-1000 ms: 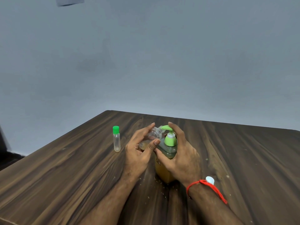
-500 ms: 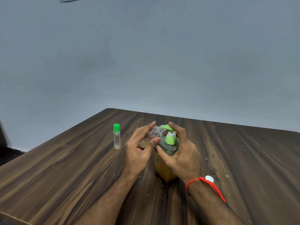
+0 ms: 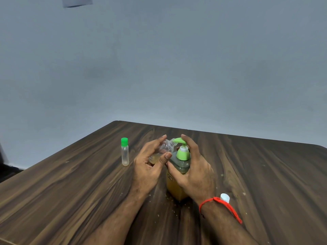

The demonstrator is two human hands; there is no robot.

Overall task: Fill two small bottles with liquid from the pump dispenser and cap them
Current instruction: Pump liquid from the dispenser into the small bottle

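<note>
A pump dispenser (image 3: 177,189) with amber liquid and a green pump head (image 3: 182,151) stands mid-table. My right hand (image 3: 193,171) wraps around its shoulder, a finger lying on top of the pump. My left hand (image 3: 148,166) holds a small clear uncapped bottle (image 3: 165,149) tilted, its neck at the green spout; some amber liquid sits in its lower end. A second small clear bottle (image 3: 125,152) with a green cap stands upright to the left. A white cap (image 3: 225,198) lies behind my right wrist.
The dark wooden table (image 3: 70,191) has small crumbs or droplets scattered around the dispenser. Its far edge meets a plain grey-blue wall; the left edge drops off to a dark floor.
The pump head has risen slightly under my right finger. Both hands and the tilted bottle stay in nearly the same place.
</note>
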